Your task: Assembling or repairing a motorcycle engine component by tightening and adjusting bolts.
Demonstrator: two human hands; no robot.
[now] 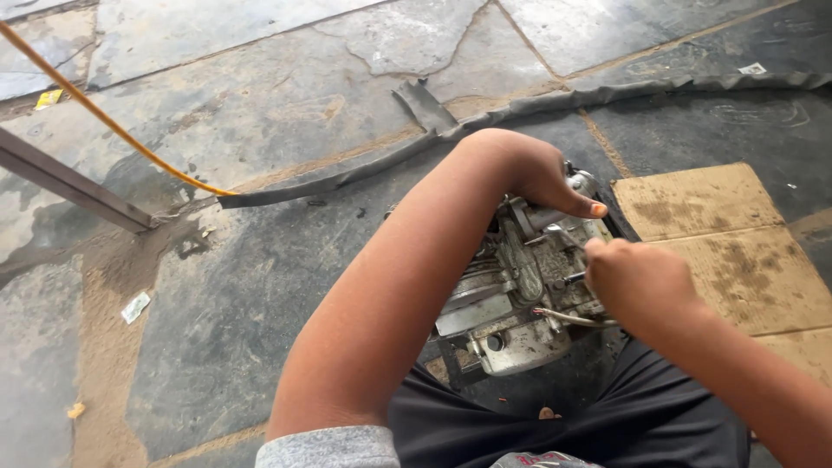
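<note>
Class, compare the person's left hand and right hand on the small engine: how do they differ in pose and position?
The left hand rests open over the far top of the grey metal engine, thumb stretched out; the right hand is curled into a fist at the engine's near right side. The left forearm crosses the picture's middle; the right enters from the lower right. Both are bare and touch the engine.

Evenly lit by soft, diffuse daylight, with no harsh glare. Faint shadows only beneath the grey metal engine block (520, 295) and along the dark stone-slab floor (260, 286). Sharp at centre; slightly soft and bent toward the edges, with mild blur on the right hand (637, 282).
</note>
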